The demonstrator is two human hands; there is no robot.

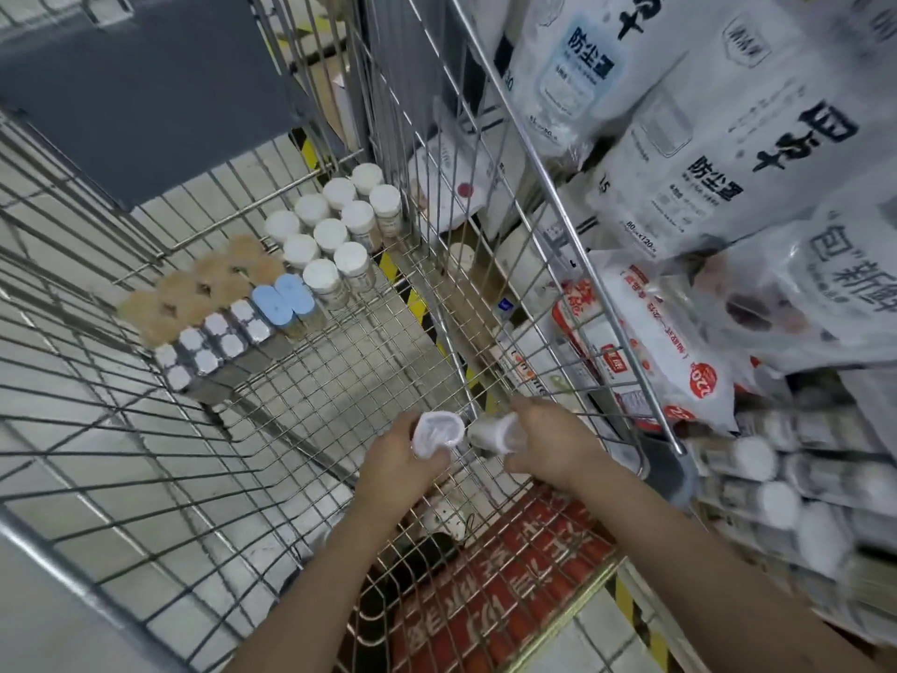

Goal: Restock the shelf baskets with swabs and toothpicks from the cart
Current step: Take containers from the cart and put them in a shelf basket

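Looking down into a wire cart [145, 429]: two small white-capped containers are held above its mesh floor, one per hand. The left hand [403, 459] is curled round one container [437, 432], cap end facing the camera. The right hand [548, 439] is wrapped round the other container [497, 432], which is tilted toward the first; the two are near each other, contact cannot be told. Contents of both are blurred.

Remaining stock is grouped at the cart's far corner, upright on the mesh: white-capped jars [335, 225] in two rows, two blue-capped jars [284, 296] just beside them, a shrink-wrapped block of silver-topped packs [213, 342], and tan round-topped containers [194, 289] behind that.

On the right, shelving is seen through the cart wall: large white bags with printed text [704, 138] above, a red-and-white bag [655, 347] below them, and rows of white-capped tubes [786, 493] in a shelf basket at lower right, heavily blurred.

A red sign with white characters [500, 599] is visible under the cart's near end.
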